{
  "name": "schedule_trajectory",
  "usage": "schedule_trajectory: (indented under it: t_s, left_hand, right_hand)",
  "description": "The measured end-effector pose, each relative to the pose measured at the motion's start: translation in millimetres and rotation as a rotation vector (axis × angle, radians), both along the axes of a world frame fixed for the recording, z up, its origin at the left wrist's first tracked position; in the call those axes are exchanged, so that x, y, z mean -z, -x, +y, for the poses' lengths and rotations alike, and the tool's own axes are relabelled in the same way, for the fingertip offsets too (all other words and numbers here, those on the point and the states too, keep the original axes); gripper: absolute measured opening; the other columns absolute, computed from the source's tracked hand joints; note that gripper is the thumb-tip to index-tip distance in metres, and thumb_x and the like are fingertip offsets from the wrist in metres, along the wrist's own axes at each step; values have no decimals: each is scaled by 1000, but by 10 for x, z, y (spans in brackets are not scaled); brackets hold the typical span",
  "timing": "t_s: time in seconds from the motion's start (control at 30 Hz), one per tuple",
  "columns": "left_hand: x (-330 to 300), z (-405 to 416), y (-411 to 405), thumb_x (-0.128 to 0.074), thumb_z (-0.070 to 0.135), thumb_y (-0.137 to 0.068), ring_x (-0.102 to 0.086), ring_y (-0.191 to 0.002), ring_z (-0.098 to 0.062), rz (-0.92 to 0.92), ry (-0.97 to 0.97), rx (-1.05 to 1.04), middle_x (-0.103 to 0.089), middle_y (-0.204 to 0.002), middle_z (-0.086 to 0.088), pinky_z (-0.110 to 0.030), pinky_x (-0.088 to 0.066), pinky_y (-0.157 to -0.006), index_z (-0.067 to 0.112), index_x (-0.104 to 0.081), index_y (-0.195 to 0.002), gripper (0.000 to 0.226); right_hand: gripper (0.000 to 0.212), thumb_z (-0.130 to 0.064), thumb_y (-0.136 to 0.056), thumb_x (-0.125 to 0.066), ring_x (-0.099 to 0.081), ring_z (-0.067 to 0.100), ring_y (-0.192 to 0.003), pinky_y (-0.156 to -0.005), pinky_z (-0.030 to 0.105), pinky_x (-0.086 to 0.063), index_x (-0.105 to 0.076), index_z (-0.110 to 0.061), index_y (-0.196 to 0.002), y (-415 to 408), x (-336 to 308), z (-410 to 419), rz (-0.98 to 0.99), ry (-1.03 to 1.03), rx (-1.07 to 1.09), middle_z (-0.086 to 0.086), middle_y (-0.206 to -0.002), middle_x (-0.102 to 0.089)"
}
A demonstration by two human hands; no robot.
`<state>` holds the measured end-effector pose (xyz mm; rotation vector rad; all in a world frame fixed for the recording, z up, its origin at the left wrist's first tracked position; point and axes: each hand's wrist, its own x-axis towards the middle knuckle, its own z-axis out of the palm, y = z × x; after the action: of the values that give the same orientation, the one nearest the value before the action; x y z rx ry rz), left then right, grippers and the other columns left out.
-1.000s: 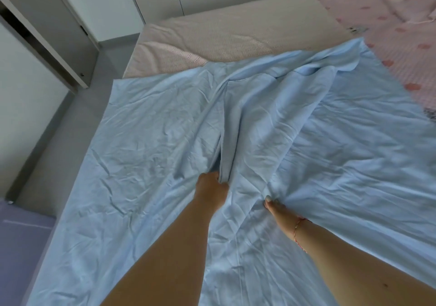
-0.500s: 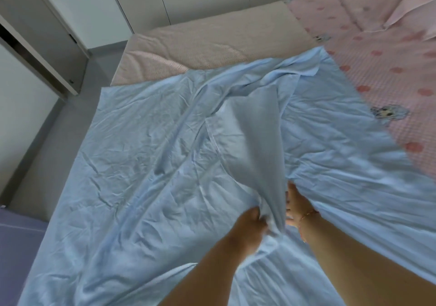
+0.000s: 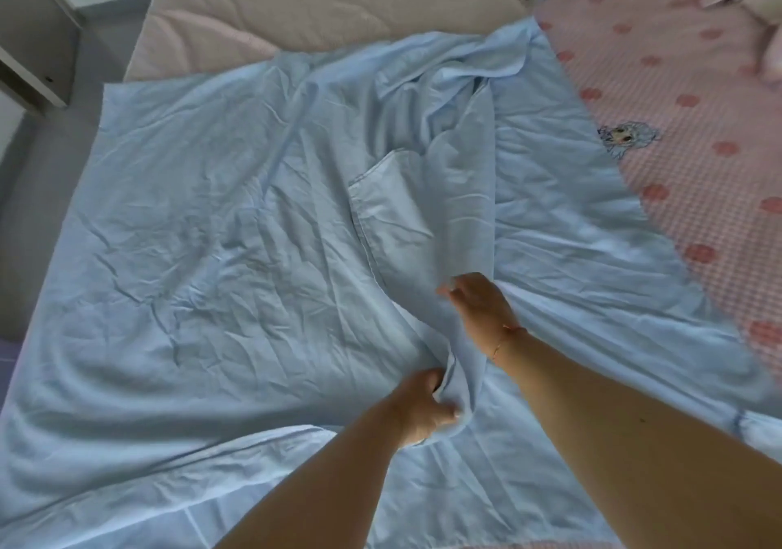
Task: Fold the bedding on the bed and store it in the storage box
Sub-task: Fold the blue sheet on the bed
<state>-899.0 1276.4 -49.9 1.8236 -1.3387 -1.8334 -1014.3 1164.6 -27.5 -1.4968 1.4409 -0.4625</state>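
Bed [image 3: 330, 2]: beige cover bare at far end, pink spotted quilt [image 3: 677, 95] along the right side. No storage box anywhere in view.

Light blue sheet [image 3: 190, 218]: spread wide over most of the bed, heavily creased, not yet folded. Raised ridge of cloth running from far edge toward the hands. Hemmed corner flap [image 3: 389, 210] turned over near the middle, seam showing.

Right hand [image 3: 478, 303]: up on the ridge, fingers bent round the fabric edge; thin bracelet at wrist. Grip looks light; fingertips partly hidden by cloth, so depth of hold hard to tell.

Left hand [image 3: 423, 409]: lower and nearer, fist closed firmly round a bunched gather of the same ridge, thumb across the front.

Risks, as judgement:
- Bunched grab rather than a true edge or corner, so likely a skewed fold with layers misaligned.
- Loose upper pinch could slip under a pull and drop the ridge back flat.
- Far end twisted and rumpled; dragging now could lock creases in or pull pink quilt along.

Against half a second ago: hands farther apart, right one higher up the ridge, left one drawn nearer. Lifted panel lower and flatter, hemmed flap now exposed. View tilted down, cupboards mostly out of frame.
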Motion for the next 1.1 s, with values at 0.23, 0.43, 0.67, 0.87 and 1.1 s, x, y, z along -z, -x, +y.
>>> schedule_trajectory:
  t_s: [0.23, 0.43, 0.67, 0.87, 1.1]
  left_hand:
    - [-23, 171, -27, -65, 15, -89, -60, -87, -17, 79, -76, -140, -65, -92, -2, -24, -47, -75, 10, -65, -109, 20]
    - [-122, 313, 13, -66, 21, -90, -64, -95, -17, 82, -49, -186, -71, -101, -6, -29, -49, -85, 12, -68, -107, 19]
    - [-260, 488, 173, -66, 15, -90, -52, -65, -11, 92, -60, -141, -58, -78, -6, -20, -45, -60, 11, -65, -87, 6]
    - [-129, 695, 333, -69, 16, -86, -48, -65, -9, -56, -39, 87, -54, -70, -1, -21, -41, -61, 4, -68, -87, 12]
    - [70, 664, 390, -66, 18, -87, -56, -72, -13, -261, -12, 304, -60, -74, 0, -25, -47, -66, 14, -70, -88, 6]
  right_hand:
    - [61, -51, -99, -23, -53, 16, -105, -103, 33, -34, -74, -21, -83, -99, -121, 91, 213, -107, -608, -4, -107, -57]
    - [49, -51, -99, -27, -61, 17, -102, -101, 35, -40, -54, -17, -120, -59, -245, 190, 262, -109, -738, -7, -82, -71]
    - [77, -64, -93, -11, -56, 25, -81, -85, 32, -42, -59, -10, -67, 167, -429, 326, 742, -11, -966, 7, -70, -58]
    - [78, -66, -93, -13, -64, 29, -77, -82, 35, -51, -63, -9, -109, 688, -466, 577, 909, -346, -917, 20, -92, -68]
    - [74, -59, -97, -8, -48, 29, -124, -105, 37, -34, -45, -10, -138, 767, -503, 486, 1062, -350, -854, 17, -139, -48]
